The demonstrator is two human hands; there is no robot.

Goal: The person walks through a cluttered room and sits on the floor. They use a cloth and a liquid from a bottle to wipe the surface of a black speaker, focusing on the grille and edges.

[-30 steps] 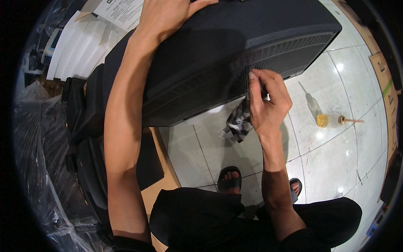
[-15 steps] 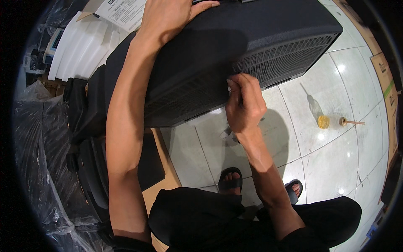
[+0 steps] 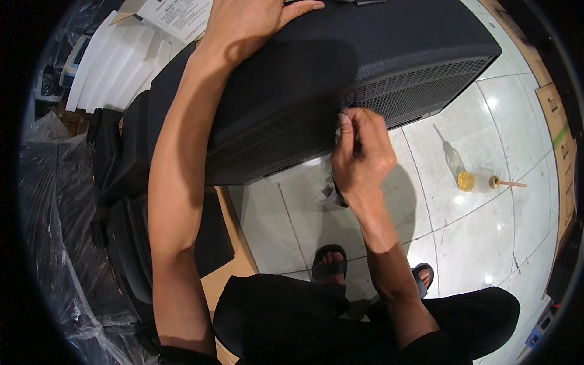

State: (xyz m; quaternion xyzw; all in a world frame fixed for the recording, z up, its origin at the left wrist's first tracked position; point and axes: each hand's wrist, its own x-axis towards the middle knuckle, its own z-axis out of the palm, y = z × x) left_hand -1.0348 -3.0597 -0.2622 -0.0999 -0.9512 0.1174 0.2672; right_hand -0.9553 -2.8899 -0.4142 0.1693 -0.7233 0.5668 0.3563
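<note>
A large black speaker cabinet (image 3: 401, 42) with a perforated metal grille (image 3: 420, 91) stands tilted across the view in front of me. My left hand (image 3: 249, 24) rests on its top face near the far edge, thumb stretched out; the other fingers are cut off by the picture's edge. At the grille's middle, my right hand (image 3: 365, 152) is closed in a pinch, fingertips against or very near the grille. Something small and pale may be between thumb and finger, but I cannot make it out. The shadow of my head falls across the cabinet there.
On the tiled floor (image 3: 450, 243) at right is a clear bottle (image 3: 480, 181) with yellow contents and a stick in its mouth. Pale scraps (image 3: 324, 193) lie beneath my right hand. At left are white foam packing (image 3: 115, 61), more black cabinets (image 3: 131, 243) and plastic sheeting (image 3: 61, 243). Cardboard (image 3: 552, 109) lines the right.
My right hand has shifted slightly right, still pinched at the grille. My left hand stays on the cabinet. The whole view has moved slightly.
</note>
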